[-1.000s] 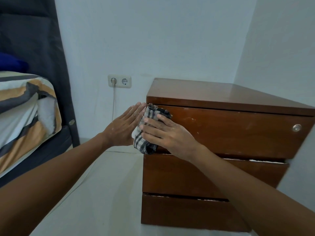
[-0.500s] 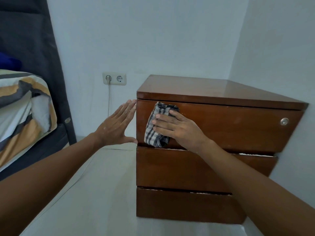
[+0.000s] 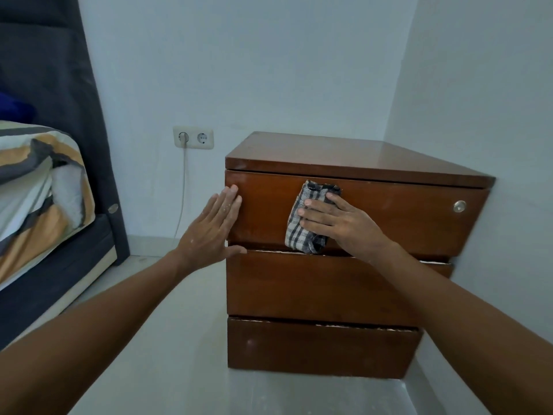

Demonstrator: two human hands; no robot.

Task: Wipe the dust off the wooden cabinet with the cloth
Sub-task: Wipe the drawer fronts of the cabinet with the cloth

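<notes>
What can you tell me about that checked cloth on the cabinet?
The cloth is a soft, crumpled rag, white with dark grey checks, bunched into an upright wad. The right hand presses it flat-fingered against the top drawer front of the wooden cabinet; its lower end reaches the gap above the middle drawer.

Both hands [image 3: 209,232] [image 3: 344,224] reach forward, flat (fingers straight, together).

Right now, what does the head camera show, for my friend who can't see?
A right hand presses a checked cloth flat against the top drawer of a wooden cabinet. The open left hand rests at the cabinet's left edge.
</notes>
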